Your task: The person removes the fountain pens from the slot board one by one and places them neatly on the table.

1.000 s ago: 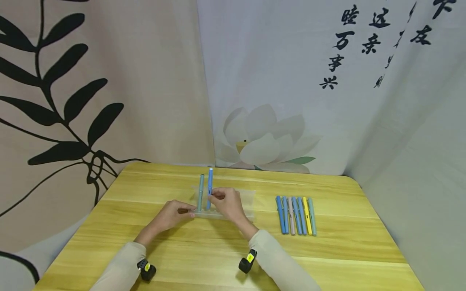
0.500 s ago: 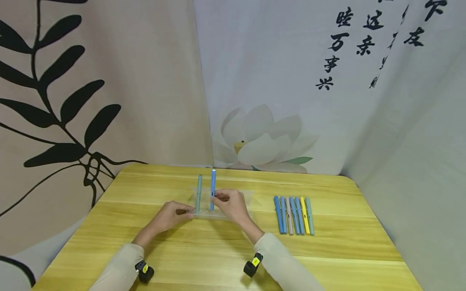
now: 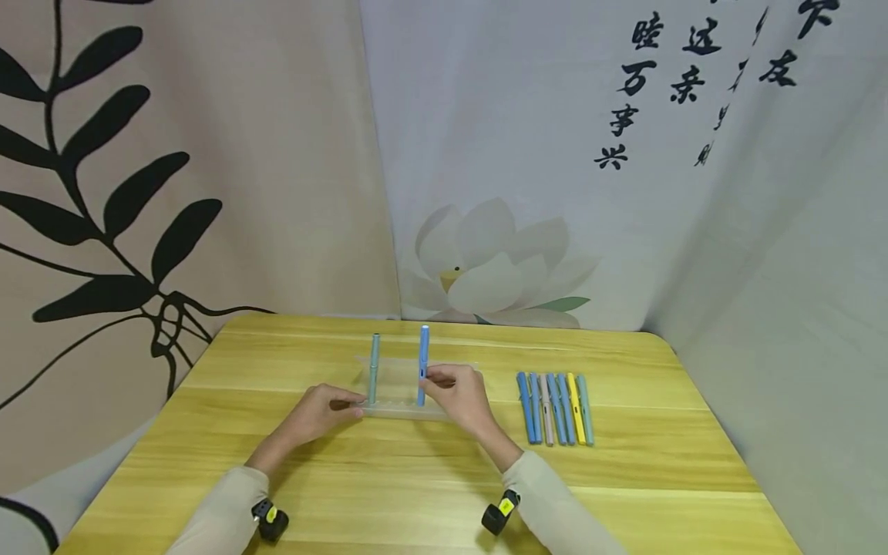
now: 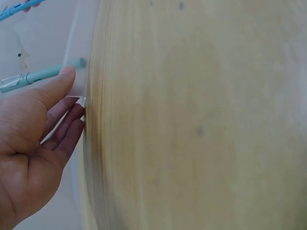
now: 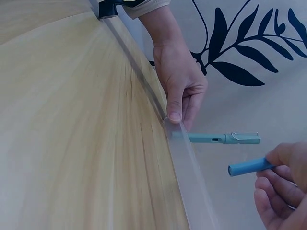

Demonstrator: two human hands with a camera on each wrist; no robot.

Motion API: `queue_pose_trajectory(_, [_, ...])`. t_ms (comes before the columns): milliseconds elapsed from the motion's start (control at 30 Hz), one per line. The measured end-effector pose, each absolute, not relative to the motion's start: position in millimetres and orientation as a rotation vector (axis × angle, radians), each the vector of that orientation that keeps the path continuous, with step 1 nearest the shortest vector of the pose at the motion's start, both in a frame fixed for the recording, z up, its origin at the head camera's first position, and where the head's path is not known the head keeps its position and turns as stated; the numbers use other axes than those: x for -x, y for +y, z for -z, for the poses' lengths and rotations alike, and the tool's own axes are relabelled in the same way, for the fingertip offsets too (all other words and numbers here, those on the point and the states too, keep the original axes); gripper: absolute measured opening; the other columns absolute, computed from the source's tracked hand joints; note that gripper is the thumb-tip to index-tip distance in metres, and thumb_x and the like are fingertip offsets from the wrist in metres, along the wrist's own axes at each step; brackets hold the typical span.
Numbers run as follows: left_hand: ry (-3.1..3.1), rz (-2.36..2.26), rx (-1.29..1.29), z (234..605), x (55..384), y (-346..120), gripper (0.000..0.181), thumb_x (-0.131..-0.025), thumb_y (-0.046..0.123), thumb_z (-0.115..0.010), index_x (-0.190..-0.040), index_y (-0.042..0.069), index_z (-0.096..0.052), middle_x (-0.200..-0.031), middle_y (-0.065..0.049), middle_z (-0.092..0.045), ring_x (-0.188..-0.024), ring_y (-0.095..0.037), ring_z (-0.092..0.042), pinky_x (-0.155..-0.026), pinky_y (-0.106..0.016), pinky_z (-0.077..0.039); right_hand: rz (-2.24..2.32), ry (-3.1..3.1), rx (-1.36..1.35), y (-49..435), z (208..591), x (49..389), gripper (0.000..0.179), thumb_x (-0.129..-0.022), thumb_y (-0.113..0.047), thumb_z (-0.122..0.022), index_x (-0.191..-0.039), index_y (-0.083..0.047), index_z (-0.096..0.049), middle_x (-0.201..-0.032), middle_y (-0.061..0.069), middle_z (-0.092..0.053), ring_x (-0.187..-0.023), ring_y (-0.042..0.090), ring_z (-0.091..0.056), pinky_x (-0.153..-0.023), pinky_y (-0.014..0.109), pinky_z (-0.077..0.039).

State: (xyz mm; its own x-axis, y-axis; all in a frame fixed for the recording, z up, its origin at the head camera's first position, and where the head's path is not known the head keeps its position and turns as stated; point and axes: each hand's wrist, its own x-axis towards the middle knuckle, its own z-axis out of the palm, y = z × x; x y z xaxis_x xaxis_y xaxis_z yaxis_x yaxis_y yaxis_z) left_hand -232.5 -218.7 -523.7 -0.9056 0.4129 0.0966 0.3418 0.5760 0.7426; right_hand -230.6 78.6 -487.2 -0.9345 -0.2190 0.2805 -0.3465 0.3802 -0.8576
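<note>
A clear plastic pen stand [image 3: 405, 412] sits on the table. My left hand [image 3: 321, 412] pinches its left end, with the thumb [image 4: 66, 79] against the strip in the left wrist view. Beside that hand a pale green pen [image 3: 374, 370] stands upright in the stand. Between thumb and fingertips, my right hand [image 3: 459, 397] holds a blue pen [image 3: 424, 351] upright over the stand's middle. In the right wrist view the blue pen's lower end [image 5: 240, 168] shows apart from the stand's strip [image 5: 189, 177].
To the right lies a row of several pens: blue ones, a pinkish-grey pen [image 3: 547, 408], a yellow pen [image 3: 576, 408] and a green pen [image 3: 586, 410]. The wooden table [image 3: 388, 493] ends at a printed cloth backdrop [image 3: 513, 154].
My right hand has carried the blue pen to the right along the stand, away from the green pen. The left hand keeps its place at the stand's left end.
</note>
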Motion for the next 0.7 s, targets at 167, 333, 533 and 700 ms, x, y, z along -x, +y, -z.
queue_pose_trajectory(167, [2.717, -1.249, -0.647, 524.8, 233.7, -219.9, 0.028, -0.097, 0.021, -0.072, -0.12, 0.006, -0.076, -0.119, -0.011, -0.074, -0.114, -0.033, -0.068, -0.094, -0.049, -0.057, -1.581, -2.511, -0.503, 88.0, 485.8, 228.2, 0.021, -0.096, -0.02, -0.074, -0.112, -0.008, -0.079, -0.097, 0.0, -0.078, -0.087, 0.013, -0.074, -0.077, 0.026, -0.061])
queue_pose_trajectory(333, [2.717, -1.249, -0.638, 526.5, 234.6, -220.6, 0.029, -0.097, 0.022, -0.073, -0.121, 0.006, -0.076, -0.119, -0.011, -0.074, -0.115, -0.033, -0.068, -0.095, -0.051, -0.056, -1.584, -2.524, -0.464, 96.9, 484.4, 226.1, 0.021, -0.096, -0.022, -0.074, -0.113, -0.01, -0.079, -0.099, 0.001, -0.078, -0.088, 0.013, -0.074, -0.078, 0.026, -0.061])
queue_pose_trajectory(533, [2.724, -1.243, -0.624, 527.7, 235.0, -220.3, 0.029, -0.096, 0.022, -0.073, -0.12, 0.007, -0.076, -0.119, -0.009, -0.075, -0.115, -0.032, -0.068, -0.096, -0.05, -0.056, -1.596, -2.517, -0.427, 108.2, 481.6, 223.5, 0.021, -0.095, -0.022, -0.075, -0.112, -0.011, -0.079, -0.098, 0.001, -0.078, -0.087, 0.013, -0.073, -0.077, 0.026, -0.061])
queue_pose_trajectory(700, [2.721, -1.244, -0.641, 527.8, 235.5, -220.8, 0.029, -0.097, 0.023, -0.073, -0.12, 0.007, -0.076, -0.119, -0.01, -0.075, -0.114, -0.033, -0.068, -0.095, -0.051, -0.056, -1.592, -2.504, -0.394, 118.4, 479.2, 221.5, 0.021, -0.094, -0.02, -0.077, -0.112, -0.011, -0.079, -0.097, 0.001, -0.078, -0.086, 0.014, -0.073, -0.076, 0.027, -0.061])
